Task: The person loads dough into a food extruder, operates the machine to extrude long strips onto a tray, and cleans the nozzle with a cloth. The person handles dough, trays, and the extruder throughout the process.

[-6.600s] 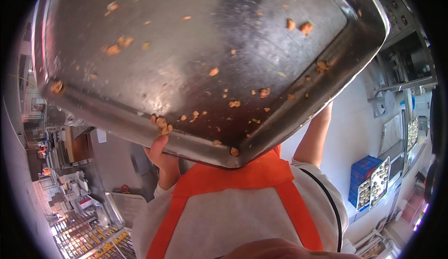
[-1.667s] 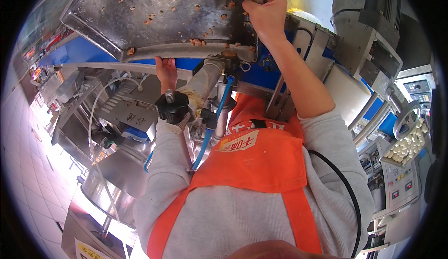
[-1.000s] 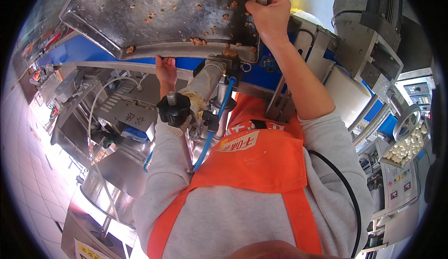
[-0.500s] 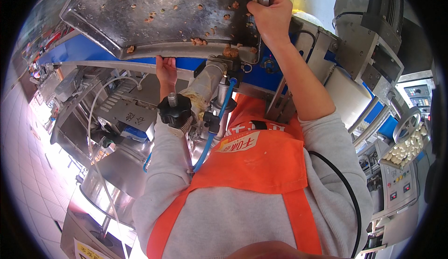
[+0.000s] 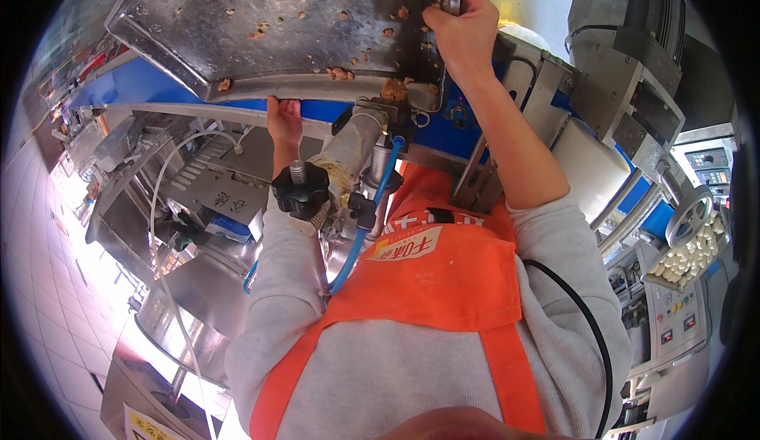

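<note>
Bright daylight enters from lower left, overexposing the floor [image 5: 47,281]. Glare streaks the steel tray [image 5: 277,20]. Focus sharp centrally; strong fisheye bending and black vignette at edges.

Above the right hand's [image 5: 467,32] grip, the metal tray [image 5: 277,24] runs off the top edge. The left hand's [image 5: 283,119] fingertips vanish under the tray's rim, probably pressing its underside.

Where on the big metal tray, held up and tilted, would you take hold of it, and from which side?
Grip the metal tray by its raised rim, one hand on each of two sides, coming from below and outside. The flat middle carries crumbs and offers nothing to hold. Here the left hand props the near lower edge, while the right hand wraps the right rim.
</note>
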`<state>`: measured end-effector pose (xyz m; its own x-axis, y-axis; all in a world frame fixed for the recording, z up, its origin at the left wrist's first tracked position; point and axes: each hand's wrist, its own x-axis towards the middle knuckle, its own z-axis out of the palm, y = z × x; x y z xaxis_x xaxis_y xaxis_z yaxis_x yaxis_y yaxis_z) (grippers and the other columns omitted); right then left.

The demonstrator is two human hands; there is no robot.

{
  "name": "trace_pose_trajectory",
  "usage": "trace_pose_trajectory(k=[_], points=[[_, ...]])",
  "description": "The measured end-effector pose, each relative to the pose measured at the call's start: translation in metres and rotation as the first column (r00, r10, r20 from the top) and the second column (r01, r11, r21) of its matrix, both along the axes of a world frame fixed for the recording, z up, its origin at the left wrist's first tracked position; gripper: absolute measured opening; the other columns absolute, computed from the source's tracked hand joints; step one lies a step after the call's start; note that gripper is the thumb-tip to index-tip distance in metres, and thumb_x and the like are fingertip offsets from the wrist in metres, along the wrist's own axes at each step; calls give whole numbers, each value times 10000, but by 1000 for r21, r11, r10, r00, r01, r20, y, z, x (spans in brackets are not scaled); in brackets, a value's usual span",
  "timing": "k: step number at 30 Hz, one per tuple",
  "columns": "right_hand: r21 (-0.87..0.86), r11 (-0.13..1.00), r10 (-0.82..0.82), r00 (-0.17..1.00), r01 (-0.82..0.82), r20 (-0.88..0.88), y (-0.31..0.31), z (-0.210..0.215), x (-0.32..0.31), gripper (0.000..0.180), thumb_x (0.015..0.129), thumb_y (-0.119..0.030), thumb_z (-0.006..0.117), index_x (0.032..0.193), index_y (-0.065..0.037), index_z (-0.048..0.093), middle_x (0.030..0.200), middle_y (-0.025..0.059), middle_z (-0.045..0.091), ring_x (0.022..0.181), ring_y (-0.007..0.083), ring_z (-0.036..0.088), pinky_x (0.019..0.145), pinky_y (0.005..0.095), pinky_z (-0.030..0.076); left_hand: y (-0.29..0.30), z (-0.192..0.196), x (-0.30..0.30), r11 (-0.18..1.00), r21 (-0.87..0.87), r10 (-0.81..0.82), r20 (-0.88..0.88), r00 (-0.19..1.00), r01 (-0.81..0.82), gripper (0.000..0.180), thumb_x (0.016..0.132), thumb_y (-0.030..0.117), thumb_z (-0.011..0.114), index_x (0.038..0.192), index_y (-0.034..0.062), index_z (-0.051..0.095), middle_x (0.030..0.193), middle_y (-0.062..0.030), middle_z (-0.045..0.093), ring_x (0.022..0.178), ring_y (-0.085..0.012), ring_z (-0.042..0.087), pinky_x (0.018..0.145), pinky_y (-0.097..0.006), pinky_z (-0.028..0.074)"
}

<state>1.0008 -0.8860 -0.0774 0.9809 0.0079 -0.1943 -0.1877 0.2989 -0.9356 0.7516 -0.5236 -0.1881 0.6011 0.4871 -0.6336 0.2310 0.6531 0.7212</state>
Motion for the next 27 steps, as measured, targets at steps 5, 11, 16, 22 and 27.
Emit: trace_pose_trajectory(k=[5, 11, 16, 22, 27], points=[[43, 999, -9, 1000, 10, -20, 1, -1, 0, 543, 682, 123, 538, 1206, 5, 620, 967, -21, 629, 831, 84, 563, 733, 225, 452, -7, 4, 4, 1000, 25, 15, -4, 1000, -15, 415, 952, 374, 587, 1285, 137, 520, 1227, -106, 602, 1128, -239, 577, 931, -348, 475], [38, 999, 15, 996, -11, -85, 0, 3, -1, 544, 678, 122, 535, 1198, -6, 627, 897, -35, 608, 721, 68, 522, 610, 223, 426, -4, 4, 2, 1000, 6, 18, 5, 1000, -18, 379, 964, 361, 569, 1264, 133, 526, 1200, -89, 618, 1097, -226, 596, 889, -327, 501], [18, 1000, 6, 996, -5, -90, 0, 1, -1, 535, 672, 125, 537, 1180, -13, 636, 857, -47, 594, 687, 63, 503, 586, 221, 411, -9, 8, 6, 1000, 2, 24, 13, 1000, -24, 345, 961, 358, 577, 1222, 134, 538, 1181, -95, 620, 1076, -228, 603, 858, -326, 517], [12, 1000, -21, 992, 23, -127, -2, 0, -2, 431, 679, 96, 554, 1084, -2, 661, 824, -8, 621, 700, 95, 539, 634, 247, 445, -6, 3, 4, 999, 1, 33, 7, 999, -33, 355, 945, 367, 604, 1212, 143, 538, 1160, -93, 629, 1070, -228, 605, 854, -331, 518], [-44, 999, -18, 998, 16, -56, -6, -13, -4, 384, 719, 84, 610, 1084, -16, 673, 870, -10, 660, 755, 69, 569, 685, 237, 463, -8, 4, 5, 999, 14, 32, -8, 999, -32, 353, 944, 378, 602, 1211, 155, 544, 1151, -80, 639, 1067, -220, 607, 857, -324, 513]])
